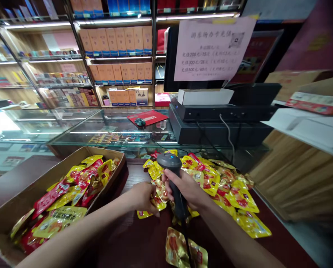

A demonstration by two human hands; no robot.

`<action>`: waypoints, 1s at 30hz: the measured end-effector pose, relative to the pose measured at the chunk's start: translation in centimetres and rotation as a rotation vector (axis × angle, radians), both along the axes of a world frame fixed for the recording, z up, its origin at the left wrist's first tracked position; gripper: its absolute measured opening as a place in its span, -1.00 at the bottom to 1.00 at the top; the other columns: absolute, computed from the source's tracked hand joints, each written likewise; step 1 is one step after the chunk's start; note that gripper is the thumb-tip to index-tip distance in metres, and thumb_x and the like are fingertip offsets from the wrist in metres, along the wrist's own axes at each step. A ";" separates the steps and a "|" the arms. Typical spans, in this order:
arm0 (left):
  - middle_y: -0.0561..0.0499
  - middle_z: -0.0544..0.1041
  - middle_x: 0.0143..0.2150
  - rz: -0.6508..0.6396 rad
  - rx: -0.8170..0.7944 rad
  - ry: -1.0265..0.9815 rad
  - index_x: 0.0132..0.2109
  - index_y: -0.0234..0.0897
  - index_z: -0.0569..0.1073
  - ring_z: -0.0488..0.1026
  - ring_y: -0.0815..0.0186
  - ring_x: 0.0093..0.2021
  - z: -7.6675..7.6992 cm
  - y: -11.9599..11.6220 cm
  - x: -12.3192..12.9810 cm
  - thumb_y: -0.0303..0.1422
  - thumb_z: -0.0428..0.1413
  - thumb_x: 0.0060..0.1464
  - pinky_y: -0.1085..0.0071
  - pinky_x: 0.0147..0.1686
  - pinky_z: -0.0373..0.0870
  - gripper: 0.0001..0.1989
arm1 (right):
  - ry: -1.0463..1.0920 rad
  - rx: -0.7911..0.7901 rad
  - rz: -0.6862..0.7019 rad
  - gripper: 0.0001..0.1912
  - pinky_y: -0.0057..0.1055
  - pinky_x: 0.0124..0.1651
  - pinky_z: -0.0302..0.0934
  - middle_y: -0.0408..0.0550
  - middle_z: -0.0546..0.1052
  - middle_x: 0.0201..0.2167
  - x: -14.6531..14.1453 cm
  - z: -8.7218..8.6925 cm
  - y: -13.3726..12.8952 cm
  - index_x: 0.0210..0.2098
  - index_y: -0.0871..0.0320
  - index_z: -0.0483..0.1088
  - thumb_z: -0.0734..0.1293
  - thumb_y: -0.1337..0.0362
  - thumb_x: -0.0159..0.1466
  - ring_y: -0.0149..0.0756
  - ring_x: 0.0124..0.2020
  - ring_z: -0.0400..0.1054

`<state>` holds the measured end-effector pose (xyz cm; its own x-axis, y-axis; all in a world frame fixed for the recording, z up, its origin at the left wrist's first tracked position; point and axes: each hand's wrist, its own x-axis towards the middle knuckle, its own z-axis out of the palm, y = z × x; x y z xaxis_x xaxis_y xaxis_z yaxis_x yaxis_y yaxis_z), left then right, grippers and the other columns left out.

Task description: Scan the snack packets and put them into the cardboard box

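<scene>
My right hand [187,186] is wrapped round the handle of a black barcode scanner [169,160], held upright above the table with its cord hanging down. My left hand [144,197] is closed at the left edge of a loose pile of snack packets [211,180]. Its fingers are curled on a yellow snack packet [158,204], partly hidden by them. One gold snack packet [173,247] lies nearer to me, under the scanner's cord. At the left stands an open cardboard box [114,178] holding several yellow, red and gold packets.
Behind the dark red table [121,238] runs a glass display counter [79,128]. On it are a mouse [140,122], a red mat [155,117] and a black till [211,130] below a monitor with a paper sign [211,48]. A wooden cabinet [300,178] borders the right.
</scene>
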<state>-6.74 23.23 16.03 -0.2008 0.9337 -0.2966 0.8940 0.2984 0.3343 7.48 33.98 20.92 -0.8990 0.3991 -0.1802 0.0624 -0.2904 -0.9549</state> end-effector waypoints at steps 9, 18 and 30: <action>-0.01 0.52 -0.36 0.016 -0.050 -0.482 -0.19 -0.29 0.44 0.47 0.24 -0.37 1.6 -0.5 -2.6 -0.34 0.15 -0.17 0.41 -0.40 0.36 -0.69 | -0.034 0.010 -0.003 -0.61 -0.57 -0.64 0.08 -0.27 0.33 -0.69 -0.3 -0.9 0.4 -0.38 0.18 0.27 0.27 -0.06 0.23 -0.51 -0.73 0.23; -0.19 0.56 -0.12 0.534 0.201 -1.495 -0.07 -0.34 0.46 0.55 0.19 -0.18 1.4 0.5 -7.9 -0.44 0.26 -0.09 0.27 -0.17 0.48 -0.63 | -0.049 0.026 0.019 -0.59 -0.57 -0.63 0.08 -0.26 0.34 -0.68 -0.4 -1.1 0.1 -0.38 0.18 0.26 0.26 -0.09 0.21 -0.51 -0.72 0.23; -0.16 0.59 -0.17 0.752 0.379 -1.482 -0.16 -0.36 0.52 0.55 0.28 -0.34 1.0 1.0 -8.8 -0.46 0.27 -0.07 0.36 -0.33 0.53 -0.74 | -0.141 0.037 0.129 -0.53 -0.55 -0.63 0.13 -0.24 0.36 -0.68 -0.8 -3.2 -2.5 -0.37 0.18 0.28 0.27 -0.14 0.18 -0.49 -0.71 0.25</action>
<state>-15.56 24.20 17.01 -0.3744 0.8259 -0.4216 -0.5160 0.1922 0.8347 6.68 31.45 17.72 -0.9101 0.2910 -0.2949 0.2303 -0.2363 -0.9440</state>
